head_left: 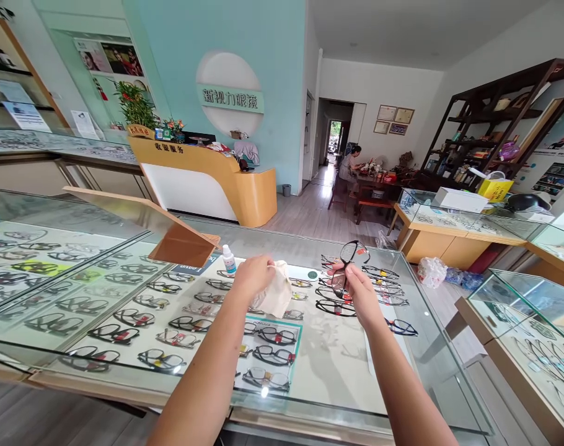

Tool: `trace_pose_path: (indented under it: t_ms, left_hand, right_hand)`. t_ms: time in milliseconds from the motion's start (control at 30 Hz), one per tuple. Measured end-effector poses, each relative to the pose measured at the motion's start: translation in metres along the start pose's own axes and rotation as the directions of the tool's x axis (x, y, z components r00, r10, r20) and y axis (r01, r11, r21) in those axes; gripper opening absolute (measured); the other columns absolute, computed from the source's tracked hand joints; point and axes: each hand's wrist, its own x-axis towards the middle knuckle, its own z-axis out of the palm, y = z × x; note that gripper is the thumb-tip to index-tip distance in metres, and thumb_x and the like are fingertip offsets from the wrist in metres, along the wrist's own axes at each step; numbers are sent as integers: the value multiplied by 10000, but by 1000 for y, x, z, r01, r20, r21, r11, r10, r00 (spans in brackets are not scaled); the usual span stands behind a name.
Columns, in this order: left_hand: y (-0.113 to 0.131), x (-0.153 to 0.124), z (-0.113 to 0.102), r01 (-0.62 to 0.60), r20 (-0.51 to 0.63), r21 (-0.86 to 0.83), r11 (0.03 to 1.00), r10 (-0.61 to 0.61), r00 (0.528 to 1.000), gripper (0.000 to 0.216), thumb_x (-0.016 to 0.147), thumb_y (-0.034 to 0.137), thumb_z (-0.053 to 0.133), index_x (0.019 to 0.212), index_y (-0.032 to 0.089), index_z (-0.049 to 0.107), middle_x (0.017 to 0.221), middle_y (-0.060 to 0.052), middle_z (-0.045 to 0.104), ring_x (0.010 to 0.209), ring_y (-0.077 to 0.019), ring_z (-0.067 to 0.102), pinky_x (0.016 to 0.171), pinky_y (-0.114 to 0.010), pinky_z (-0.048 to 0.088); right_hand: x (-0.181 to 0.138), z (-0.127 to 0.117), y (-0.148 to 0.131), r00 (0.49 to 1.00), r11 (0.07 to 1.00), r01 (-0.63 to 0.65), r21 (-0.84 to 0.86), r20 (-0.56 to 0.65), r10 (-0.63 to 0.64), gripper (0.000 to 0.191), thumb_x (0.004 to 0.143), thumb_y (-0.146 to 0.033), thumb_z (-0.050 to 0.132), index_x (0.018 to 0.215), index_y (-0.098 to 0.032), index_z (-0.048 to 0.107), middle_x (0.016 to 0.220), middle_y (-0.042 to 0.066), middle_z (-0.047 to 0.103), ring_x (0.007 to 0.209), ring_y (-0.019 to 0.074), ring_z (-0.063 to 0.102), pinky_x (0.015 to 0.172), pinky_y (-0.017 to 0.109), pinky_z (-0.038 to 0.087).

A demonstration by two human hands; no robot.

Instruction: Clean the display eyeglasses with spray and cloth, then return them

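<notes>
My right hand (360,290) is closed on a pair of black-rimmed eyeglasses (348,253), held up on edge above the glass counter, a red-marked tag on one lens. My left hand (258,272) grips a pale cleaning cloth (276,296) that hangs down over the glass. Just left of that hand stands a small white spray bottle (228,259) with a blue-banded label. Close to my right hand, several eyeglasses (336,308) with red and yellow tags lie in rows. My left fingertips are partly hidden by the hand.
The glass display counter (328,399) holds rows of eyeglasses. A tilted wood-framed mirror (184,244) stands on its left part. Behind are a yellow reception desk (258,192) and a person (349,166) seated at a dark table. More display cases (505,310) stand at the right.
</notes>
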Motion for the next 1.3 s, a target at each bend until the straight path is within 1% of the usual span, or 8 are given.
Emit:
trace_pose_path:
  t_ms: [133,233,367,467,533,900,1167,1300]
  left_hand:
    - [12,-1,-4,-65,-159,-266,962,23,987,262,1027,281,368,1090,257,621,884,-34,707,830,-239,638,701,-326,384]
    - [21,-4,-1,-208,-236,-524,826,94,967,204,1031,312,406,1046,253,601,797,14,608,739,-184,561,699,-296,378]
    - [35,-12,5,-285,-190,-750,597,218,957,196,1015,406,529,1121,252,587,830,36,569,708,-145,514,701,-269,415]
    - [43,-19,7,-255,-110,-876,408,347,931,387,935,488,714,1195,248,559,868,33,597,737,-143,553,699,-261,449]
    - [47,-23,8,-231,-62,-902,364,420,905,431,915,544,759,1154,231,584,837,31,589,727,-144,546,666,-256,425]
    - [62,-41,-5,-550,-251,-663,507,542,802,431,1073,563,554,1021,215,804,1034,-67,626,952,-207,606,914,-345,488]
    - [71,-46,2,-553,-365,-650,520,424,829,274,974,500,732,937,236,797,962,-52,649,907,-211,622,832,-333,485]
    - [77,-52,7,-488,-467,-545,682,237,852,380,879,521,826,843,236,576,810,16,532,753,-171,494,724,-308,412]
  right_hand:
    - [0,-2,-2,1000,1000,9,-20,12,-9,503,957,-687,701,1104,-211,768,1108,93,800,926,264,747,913,405,570]
    - [-1,-5,-5,1000,1000,-1,-22,22,2,495,953,-680,711,1107,-212,767,1103,91,802,920,263,744,933,408,563]
    - [-1,-8,-9,997,1000,-30,-10,68,30,466,952,-654,729,1097,-214,777,1099,87,802,917,253,740,947,397,555]
    - [-2,-9,-13,995,999,-45,-1,93,45,457,956,-644,730,1097,-213,785,1096,85,799,927,249,737,951,390,555]
    - [-4,-8,-17,989,998,-62,-12,133,63,448,965,-638,720,1091,-214,789,1072,80,797,913,244,732,950,387,553]
    - [-10,-1,-23,922,987,-113,-113,358,147,411,1034,-566,641,1038,-190,805,947,72,786,888,221,693,902,354,536]
    - [-14,6,-24,866,980,-95,-176,471,169,417,1057,-554,597,1028,-203,820,914,59,783,884,229,693,893,355,512]
    - [-14,9,-23,865,979,-87,-183,474,166,425,1045,-582,611,1013,-208,810,912,56,777,865,222,673,875,349,508]
